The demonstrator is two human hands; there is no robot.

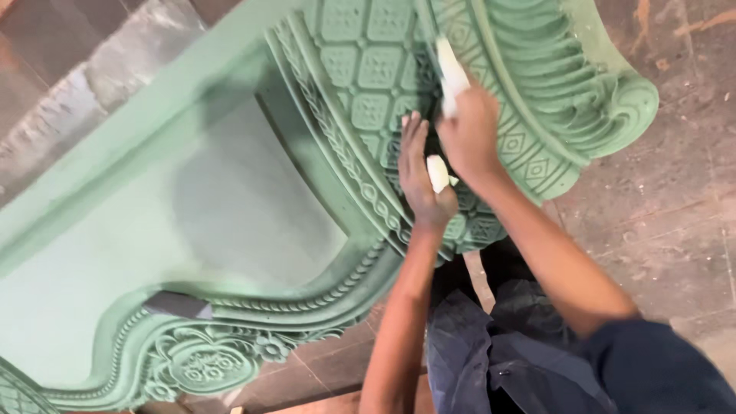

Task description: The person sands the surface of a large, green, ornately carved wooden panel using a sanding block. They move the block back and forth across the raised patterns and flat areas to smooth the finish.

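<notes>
Upper left of the frame: bare grey stone floor (92,69) shows beside the workpiece. Across the left and centre lies a large green-painted carved panel (176,230), flat and smooth in the middle, bordered by rope moulding. Lower left: a dark grey rectangular block (178,305) rests on the panel's raised edge above a floral scroll carving (203,364); no hand is near it.

Centre: the left hand (420,172) lies palm-down on the lattice-carved section, fingers extended and pressed to the relief, with a small pale wad (438,172) showing at its thumb side; whether the hand pinches it cannot be told. Immediately to its right, touching or nearly so, the right hand (469,134) is closed around a pale stick-like tool (451,75), whose free end points up the frame over the lattice. The working end is hidden under the hand.

Judgement: the work in hand appears to be filling or rubbing the carved recesses. To do it well, the flat hand should steady the area while the tool follows each groove with light pressure, sparing the raised edges.

Right of the frame: fluted scroll corner (613,100), then brown-stained floor.
</notes>
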